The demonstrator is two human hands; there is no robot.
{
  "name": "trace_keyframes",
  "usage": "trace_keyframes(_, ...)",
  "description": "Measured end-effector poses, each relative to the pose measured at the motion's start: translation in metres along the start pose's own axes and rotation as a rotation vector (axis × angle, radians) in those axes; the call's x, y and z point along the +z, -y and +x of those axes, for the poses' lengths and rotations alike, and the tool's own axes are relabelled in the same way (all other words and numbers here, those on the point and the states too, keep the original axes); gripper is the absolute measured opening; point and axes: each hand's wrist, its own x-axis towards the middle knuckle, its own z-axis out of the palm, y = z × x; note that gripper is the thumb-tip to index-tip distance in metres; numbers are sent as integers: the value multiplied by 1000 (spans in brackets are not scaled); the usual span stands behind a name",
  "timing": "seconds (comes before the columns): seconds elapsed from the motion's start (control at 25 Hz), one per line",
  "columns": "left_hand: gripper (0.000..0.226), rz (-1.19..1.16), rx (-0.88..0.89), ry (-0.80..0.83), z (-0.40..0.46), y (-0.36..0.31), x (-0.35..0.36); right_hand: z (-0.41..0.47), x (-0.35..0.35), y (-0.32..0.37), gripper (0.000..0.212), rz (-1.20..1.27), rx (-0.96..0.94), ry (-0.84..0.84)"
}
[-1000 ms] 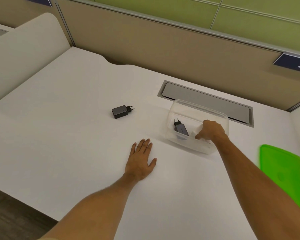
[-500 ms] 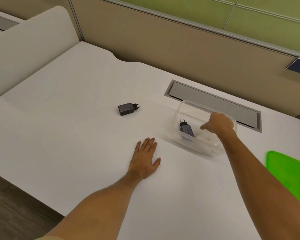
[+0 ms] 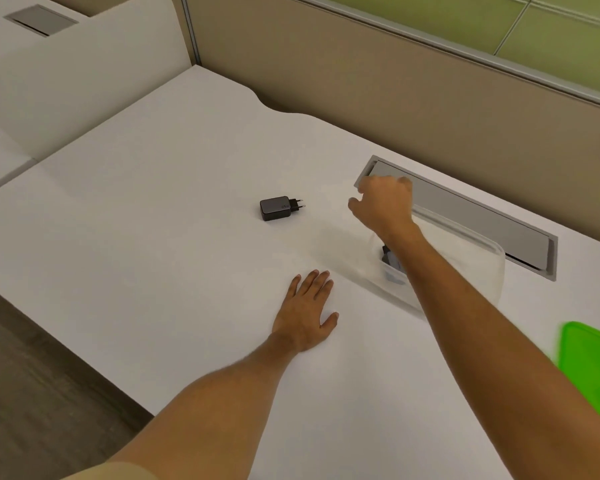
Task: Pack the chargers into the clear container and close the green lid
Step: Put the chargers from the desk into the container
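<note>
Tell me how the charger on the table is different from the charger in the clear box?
The charger on the table lies out in the open, all of it showing, its plug prongs pointing right. The charger in the clear box sits inside the clear box, mostly hidden behind the right arm, so its prongs cannot be seen. The table one waits to be packed; the box one is already in. Both look dark.

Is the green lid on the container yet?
No. The lid lies on the desk at the right edge, apart from the open container.
</note>
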Motion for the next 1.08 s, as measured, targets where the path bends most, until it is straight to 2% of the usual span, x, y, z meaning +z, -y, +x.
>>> trace_keyframes(0.16, 70, 1, -1, -20, 0, 0, 1, 3, 27, 38, 29, 11, -183, 121)
trace_keyframes(0.4, 69, 0, -9, -26, 1, 1, 3, 13, 59, 80, 43, 1, -340, 231)
trace_keyframes(0.56, 69, -18, -11, -30, 1, 1, 5, 21, 75, 97, 48, 23, -379, 288)
trace_keyframes(0.8, 70, -54, -13, -43, 1, 0, 4, 33, 98, 111, 66, 3, -392, 332)
trace_keyframes(1.08, 71, -88, -11, -63, 0, -1, 5, 39, 113, 123, 60, 26, -388, 329)
